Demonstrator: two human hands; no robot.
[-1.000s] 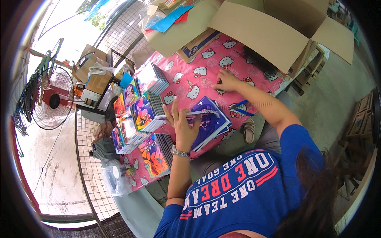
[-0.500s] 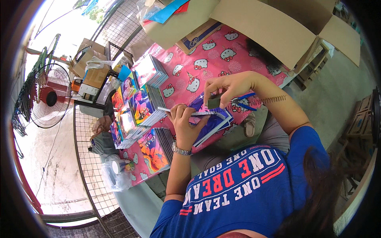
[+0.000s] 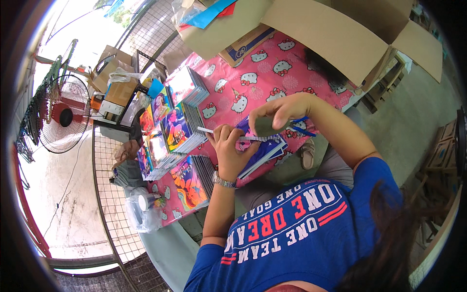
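My left hand point(image 3: 227, 148), with a watch at the wrist, is closed on a thin white-edged notebook point(image 3: 250, 138) held nearly on edge. A wire coil point(image 3: 272, 138) shows along its right part. My right hand point(image 3: 282, 109) is bent over that end, thumb and fingers curled round a dark olive patch point(image 3: 269, 127) that I cannot make out. Just past the palm are the blue handles of pliers point(image 3: 302, 127); whether the hand grips them is hidden. Beneath both hands lie purple-covered notebooks point(image 3: 265, 158) at the table edge.
Stacks of colourful spiral notebooks point(image 3: 177, 129) stand left on the pink patterned tablecloth point(image 3: 253, 92). A plastic bag point(image 3: 141, 214) sits at the left corner. Large cardboard boxes point(image 3: 331, 39) are at the far side. A fan point(image 3: 63, 114) stands beyond a wire mesh point(image 3: 114, 194).
The long free end of the coil right of my right hand no longer shows. My right hand has shifted slightly, and the olive patch looks larger. My left hand keeps its hold.
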